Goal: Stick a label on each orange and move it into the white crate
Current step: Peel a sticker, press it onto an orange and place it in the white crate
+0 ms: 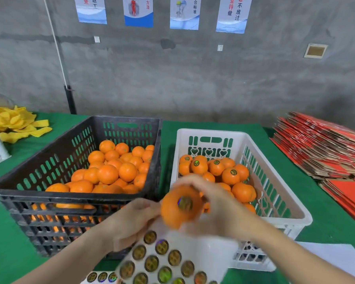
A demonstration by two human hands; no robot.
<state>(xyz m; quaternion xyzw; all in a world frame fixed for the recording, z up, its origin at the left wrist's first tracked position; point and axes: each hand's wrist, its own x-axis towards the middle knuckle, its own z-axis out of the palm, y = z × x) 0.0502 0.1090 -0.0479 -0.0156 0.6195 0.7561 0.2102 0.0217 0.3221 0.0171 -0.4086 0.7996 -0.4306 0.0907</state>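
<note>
Now we hold one orange (179,208) in the lower middle of the frame, just in front of the near rim of the white crate (291,214). A shiny round label (184,202) sits on its front, so we think the sticking step is about done for this one. Our right hand (217,203) curls around the orange from the right and grips it. Our left hand (131,220) is at the orange's left side; it looks blurry, so we cannot tell if it grips the fruit or the sticker sheet (172,261) below it. Next, we think the orange should go up and right into the white crate, set down softly on the labeled ones there. Then we need a bare orange from the black crate (49,160) at the left.
</note>
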